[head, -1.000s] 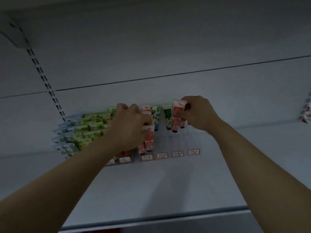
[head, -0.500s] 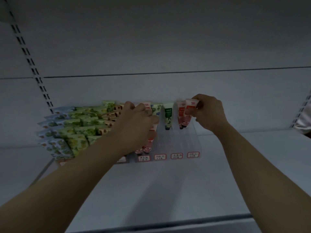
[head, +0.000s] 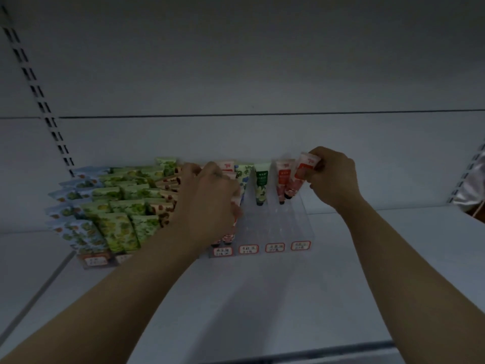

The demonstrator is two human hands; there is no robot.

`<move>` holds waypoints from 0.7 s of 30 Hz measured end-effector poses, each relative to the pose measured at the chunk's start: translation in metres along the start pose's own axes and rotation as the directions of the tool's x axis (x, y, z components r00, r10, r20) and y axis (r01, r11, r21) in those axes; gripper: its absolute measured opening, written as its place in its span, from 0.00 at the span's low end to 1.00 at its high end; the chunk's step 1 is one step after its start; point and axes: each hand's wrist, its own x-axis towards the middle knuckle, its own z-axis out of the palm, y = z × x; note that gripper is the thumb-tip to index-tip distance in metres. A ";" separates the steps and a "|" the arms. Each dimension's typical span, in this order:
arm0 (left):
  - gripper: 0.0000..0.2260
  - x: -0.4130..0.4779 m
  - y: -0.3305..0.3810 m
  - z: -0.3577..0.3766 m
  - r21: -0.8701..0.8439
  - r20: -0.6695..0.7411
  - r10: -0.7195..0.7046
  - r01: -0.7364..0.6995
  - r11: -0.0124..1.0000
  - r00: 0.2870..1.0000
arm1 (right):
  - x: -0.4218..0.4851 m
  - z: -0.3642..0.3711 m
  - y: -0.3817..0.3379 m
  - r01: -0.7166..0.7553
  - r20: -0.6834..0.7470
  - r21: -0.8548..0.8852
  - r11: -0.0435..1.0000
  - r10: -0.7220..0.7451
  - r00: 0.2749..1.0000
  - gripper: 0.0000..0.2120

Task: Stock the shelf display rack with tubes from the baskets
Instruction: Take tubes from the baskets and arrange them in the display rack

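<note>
Looked like a shop: white gondola shelf (head: pixel 262 298), slotted upright (head: pixel 39 101), and a rack (head: pixel 301 227) with price labels (head: pixel 300 245).

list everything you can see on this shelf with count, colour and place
shelf: one, white, under everything
display rack: one, clear, on the shelf
price labels: several, red-bordered, rack front
green leaf tubes: many, green, left lanes
blue-white tubes: several, leftmost lane
brown-print tubes: several, beside left hand
blue-leaf tube: one, rack back
dark green tube: one, right of it
standing red tube: one, right of that
held red tube: one, tilted, at rightmost lane
red tube row: count hidden, under left hand
left hand: grips the red tube row
right hand: pinches the held red tube
</note>
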 end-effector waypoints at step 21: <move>0.07 -0.003 -0.003 0.004 -0.101 -0.002 -0.076 0.075 0.992 0.997 | 0.008 0.028 0.002 0.106 0.083 -0.166 0.980 -0.093 0.992 0.10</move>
